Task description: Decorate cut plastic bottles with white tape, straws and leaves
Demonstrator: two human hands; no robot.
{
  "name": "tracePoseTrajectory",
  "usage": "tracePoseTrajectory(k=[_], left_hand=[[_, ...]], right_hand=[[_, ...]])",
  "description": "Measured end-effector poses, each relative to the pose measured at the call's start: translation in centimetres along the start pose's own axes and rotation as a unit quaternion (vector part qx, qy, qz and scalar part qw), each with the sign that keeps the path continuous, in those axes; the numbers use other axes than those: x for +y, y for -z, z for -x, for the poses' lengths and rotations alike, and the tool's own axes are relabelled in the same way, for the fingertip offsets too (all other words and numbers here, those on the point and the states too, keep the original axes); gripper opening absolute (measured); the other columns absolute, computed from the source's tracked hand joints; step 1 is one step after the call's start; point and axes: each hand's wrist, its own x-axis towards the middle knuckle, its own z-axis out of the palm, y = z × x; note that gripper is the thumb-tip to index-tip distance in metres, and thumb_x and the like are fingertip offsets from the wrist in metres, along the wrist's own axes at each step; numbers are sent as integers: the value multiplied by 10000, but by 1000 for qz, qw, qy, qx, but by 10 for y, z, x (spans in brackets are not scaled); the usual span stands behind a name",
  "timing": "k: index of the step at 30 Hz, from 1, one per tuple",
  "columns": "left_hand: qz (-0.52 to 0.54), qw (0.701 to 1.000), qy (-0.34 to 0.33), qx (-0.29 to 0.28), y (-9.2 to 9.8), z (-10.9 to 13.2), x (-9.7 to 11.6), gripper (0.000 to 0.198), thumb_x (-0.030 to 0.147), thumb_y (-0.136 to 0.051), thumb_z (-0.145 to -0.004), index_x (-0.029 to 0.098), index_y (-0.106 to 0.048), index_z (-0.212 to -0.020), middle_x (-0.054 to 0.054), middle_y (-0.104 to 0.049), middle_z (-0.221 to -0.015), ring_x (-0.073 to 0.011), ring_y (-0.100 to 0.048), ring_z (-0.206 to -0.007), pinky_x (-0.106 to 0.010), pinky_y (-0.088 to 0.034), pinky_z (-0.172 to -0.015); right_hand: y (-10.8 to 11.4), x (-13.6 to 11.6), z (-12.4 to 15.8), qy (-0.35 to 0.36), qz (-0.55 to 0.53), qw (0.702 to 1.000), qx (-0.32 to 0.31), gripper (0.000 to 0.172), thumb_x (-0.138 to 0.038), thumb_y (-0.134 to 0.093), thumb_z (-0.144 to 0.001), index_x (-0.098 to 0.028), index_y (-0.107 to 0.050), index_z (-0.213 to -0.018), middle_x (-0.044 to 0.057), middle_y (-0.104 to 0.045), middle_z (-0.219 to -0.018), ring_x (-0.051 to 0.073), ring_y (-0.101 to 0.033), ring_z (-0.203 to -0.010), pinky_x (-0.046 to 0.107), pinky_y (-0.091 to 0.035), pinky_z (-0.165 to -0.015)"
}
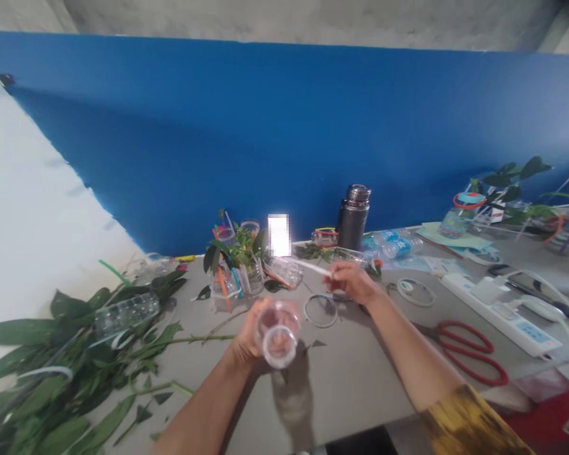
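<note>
**L hand:** closed, fingers wrapped round clear bottle section (277, 332), open end up toward you.
**R hand:** (353, 281) fingers pinched shut on white straw (310, 268), which you hold out toward the back of the table; could be a flat strip, can't tell at this res.
**L hand position:** (245, 335) over centre of the table, hands apart, straw not touching bottle section.
**Nearest items:** thin plastic ring (320, 310) on table just below R hand; 2nd ring (416, 292) further right.
**Made up so far:** clear cups w/ coloured straws & green leaves (234, 272) stand grouped at back, just left of your hands.
**Still loose:** leafy branches (38, 354) in a heap at L end of table, ribbed bottle piece (126, 314) lying on them; odd cut leaves on tabletop.
**R side:** red scissors (464, 354), not in use; white power strip (500, 313) beyond them.
**Back row:** steel flask (353, 218), water bottles (391, 246) on their sides, jar w/ red rim (462, 215).
**Surroundings:** grey tabletop (346, 404), blue wall (265, 139) behind, white sheet (38, 189) at L; yellow sleeve (464, 423) on your R arm.
</note>
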Motion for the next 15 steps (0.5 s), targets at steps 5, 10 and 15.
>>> tracePoseTrajectory(k=[5, 10, 15], left_hand=[[57, 997, -12, -53, -4, 1, 27, 415, 573, -653, -925, 169, -649, -831, -44, -616, -591, -128, -503, -345, -219, -384, -318], [107, 993, -34, 23, -9, -8, 29, 341, 471, -627, -951, 140, -707, -950, -41, -643, -664, -116, -549, -424, -209, -477, -392], [104, 991, -33, 71, -11, -14, 24, 289, 405, -659, -940, 124, -725, -917, -85, -682, -701, -144, -599, -490, -236, -515, -438]], right_hand=[[-29, -15, 29, -165, 70, 916, -360, 317, -409, -900, -657, -132, -788, -762, 80, -817, -788, 192, -757, -685, 279, -590, -711], [-76, -16, 47, -201, 104, 781, -582, 286, -396, -942, -705, -158, -808, -790, -7, -789, -746, 123, -728, -672, 175, -560, -719], [-110, 0, 71, -224, 165, 709, -648, 309, -351, -1000, -660, -194, -734, -639, -89, -693, -605, 98, -698, -585, 131, -528, -642]])
